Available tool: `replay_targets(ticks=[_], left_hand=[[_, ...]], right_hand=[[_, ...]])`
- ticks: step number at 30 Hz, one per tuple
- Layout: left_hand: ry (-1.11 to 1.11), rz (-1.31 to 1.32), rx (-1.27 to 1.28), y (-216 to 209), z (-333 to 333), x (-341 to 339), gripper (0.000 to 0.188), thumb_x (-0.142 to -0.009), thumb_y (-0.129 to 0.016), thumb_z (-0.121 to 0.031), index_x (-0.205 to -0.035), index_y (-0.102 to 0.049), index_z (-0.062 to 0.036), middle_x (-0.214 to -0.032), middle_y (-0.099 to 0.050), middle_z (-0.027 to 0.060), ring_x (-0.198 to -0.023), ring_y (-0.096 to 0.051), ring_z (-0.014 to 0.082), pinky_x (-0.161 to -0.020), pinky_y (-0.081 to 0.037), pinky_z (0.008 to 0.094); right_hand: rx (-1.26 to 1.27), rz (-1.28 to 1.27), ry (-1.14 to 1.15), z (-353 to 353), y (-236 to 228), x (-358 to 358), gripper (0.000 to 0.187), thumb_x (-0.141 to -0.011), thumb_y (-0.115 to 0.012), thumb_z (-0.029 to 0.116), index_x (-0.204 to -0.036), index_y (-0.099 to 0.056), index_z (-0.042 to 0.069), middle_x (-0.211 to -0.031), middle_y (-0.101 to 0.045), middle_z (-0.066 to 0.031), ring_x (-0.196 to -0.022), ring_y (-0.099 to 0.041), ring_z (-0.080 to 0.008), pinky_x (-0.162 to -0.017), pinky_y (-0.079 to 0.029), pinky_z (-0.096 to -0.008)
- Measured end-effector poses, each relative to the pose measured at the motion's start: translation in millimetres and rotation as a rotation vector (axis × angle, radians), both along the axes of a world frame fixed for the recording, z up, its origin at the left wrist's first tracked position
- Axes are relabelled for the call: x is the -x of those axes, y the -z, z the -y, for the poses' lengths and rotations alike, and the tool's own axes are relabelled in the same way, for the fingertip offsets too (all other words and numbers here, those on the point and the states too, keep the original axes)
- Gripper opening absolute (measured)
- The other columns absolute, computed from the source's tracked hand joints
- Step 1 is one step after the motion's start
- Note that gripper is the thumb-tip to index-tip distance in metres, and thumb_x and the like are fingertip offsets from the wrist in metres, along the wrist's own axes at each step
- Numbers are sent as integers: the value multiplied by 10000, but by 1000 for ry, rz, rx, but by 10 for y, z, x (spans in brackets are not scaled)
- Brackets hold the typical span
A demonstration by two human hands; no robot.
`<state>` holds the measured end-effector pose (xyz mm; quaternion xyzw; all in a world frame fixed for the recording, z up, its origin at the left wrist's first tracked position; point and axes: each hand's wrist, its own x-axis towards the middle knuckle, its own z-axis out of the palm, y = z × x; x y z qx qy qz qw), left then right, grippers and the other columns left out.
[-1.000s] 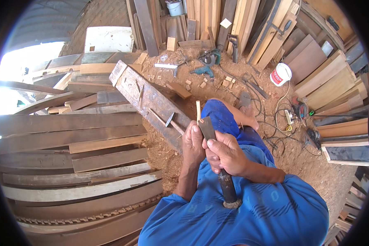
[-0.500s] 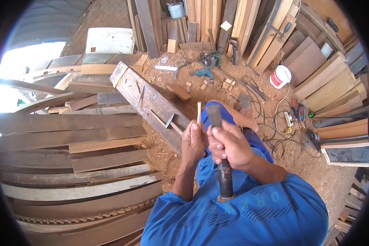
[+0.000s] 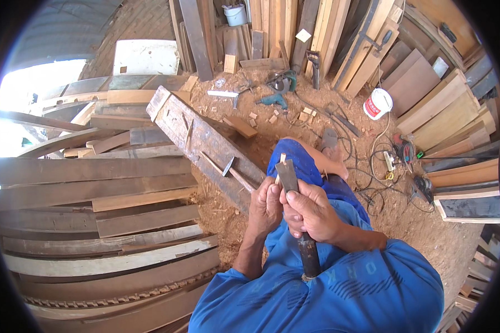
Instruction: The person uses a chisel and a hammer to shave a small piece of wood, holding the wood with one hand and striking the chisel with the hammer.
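Note:
A slim pale wooden stick [image 3: 283, 158] stands up from my left hand [image 3: 265, 206], whose fingers are pinched round it. My right hand [image 3: 312, 211] is wrapped round a chisel with a broad flat metal blade [image 3: 288, 177], pointing away from me. Its dark round handle [image 3: 309, 256] runs back to my blue shirt at the chest. The blade lies against or just in front of the stick, hiding part of it; whether they touch I cannot tell. Both hands are close together above my lap.
A worn plank bench [image 3: 191, 133] ahead-left carries a small hammer [image 3: 228, 167] and wood slivers. Stacked boards [image 3: 94, 219] fill the left. On the sawdust floor are a teal power drill [image 3: 273, 100], a saw [image 3: 315, 69], cables, wood offcuts and a white bucket [image 3: 378, 104].
The chisel blade and the stick have come together; they were apart before. The stick has tilted right and its top sits lower. Both hands keep their holds.

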<state>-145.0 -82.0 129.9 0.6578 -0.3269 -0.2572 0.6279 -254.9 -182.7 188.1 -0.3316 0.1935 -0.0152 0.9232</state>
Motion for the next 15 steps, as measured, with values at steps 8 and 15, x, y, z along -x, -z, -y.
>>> replay_targets(ticks=[8,15], left_hand=[[-42,-125,-103,-2,-110,128,326,-1037,-400,-230,-774,-501,-65,-644,-479,24,-642,-473,95,-555,-375,267],[-9,-446,89,492,-501,399,412,-1035,-415,-393,-786,-490,-75,-578,-438,-11,-481,-397,59,-436,-312,234]], right_hand=[[132,-67,19,38,-136,27,177,-1028,-426,222,-1028,-476,51,-645,-414,21,-483,-412,-60,-437,-421,-254],[389,-84,409,495,-66,103,167,-966,-561,219,-989,-528,56,-655,-489,4,-507,-474,-57,-442,-427,-245]])
